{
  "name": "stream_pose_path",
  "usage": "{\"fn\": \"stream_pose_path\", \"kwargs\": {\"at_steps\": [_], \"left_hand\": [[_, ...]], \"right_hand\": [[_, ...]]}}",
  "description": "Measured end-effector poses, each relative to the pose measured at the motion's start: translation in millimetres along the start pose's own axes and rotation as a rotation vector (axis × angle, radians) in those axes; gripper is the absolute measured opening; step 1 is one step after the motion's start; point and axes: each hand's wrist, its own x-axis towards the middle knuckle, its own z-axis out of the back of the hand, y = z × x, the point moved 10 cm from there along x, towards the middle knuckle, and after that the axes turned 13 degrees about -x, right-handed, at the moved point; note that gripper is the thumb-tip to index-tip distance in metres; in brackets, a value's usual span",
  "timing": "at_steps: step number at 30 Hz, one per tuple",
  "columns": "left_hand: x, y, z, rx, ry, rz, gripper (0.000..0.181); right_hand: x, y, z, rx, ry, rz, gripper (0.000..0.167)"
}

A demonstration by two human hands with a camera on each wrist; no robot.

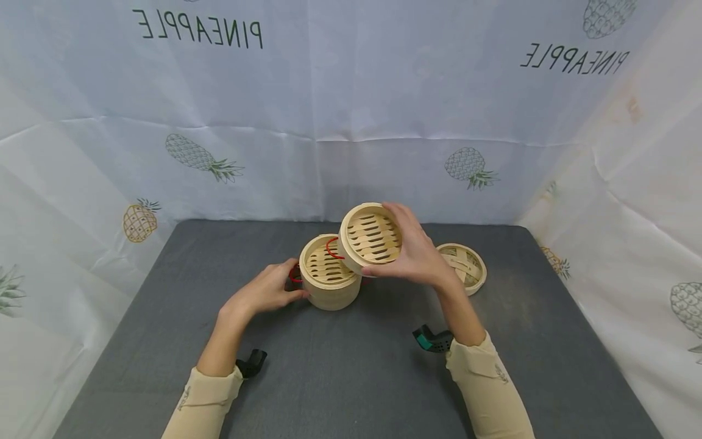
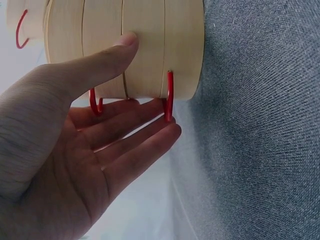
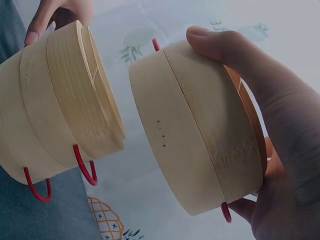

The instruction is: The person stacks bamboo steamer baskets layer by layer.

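Two stacked bamboo steamer baskets (image 1: 332,297) stand near the back middle of the table, with red side handles and a slatted floor in the top one. At the stack's left side is my left hand (image 1: 269,286). Its thumb touches the wall in the left wrist view, while the fairly straight fingers (image 2: 145,147) lie by the red handles. A third bamboo steamer basket (image 3: 195,130) is tilted above the stack's right side, its slatted inside showing in the head view. My right hand (image 1: 414,253) grips its rim and wall, thumb on one side, fingers partly hidden.
A round woven bamboo lid (image 1: 466,268) lies on the dark grey table (image 1: 351,378), right of the stack and partly behind the right hand. Pineapple-printed curtains (image 1: 373,91) hang behind the table and along both sides.
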Motion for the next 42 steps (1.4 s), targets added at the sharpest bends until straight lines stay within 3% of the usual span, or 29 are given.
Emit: {"fn": "stream_pose_path", "kwargs": {"at_steps": [28,42], "left_hand": [[-2.3,-3.7,1.1,0.018,-0.021,-0.037,0.063],[-2.2,-4.0,0.5,0.008,-0.008,0.003,0.067]], "right_hand": [[8.4,19,-11,-0.004,-0.007,0.043,0.128],[11.8,27,-16,0.002,0.001,0.053,0.128]]}}
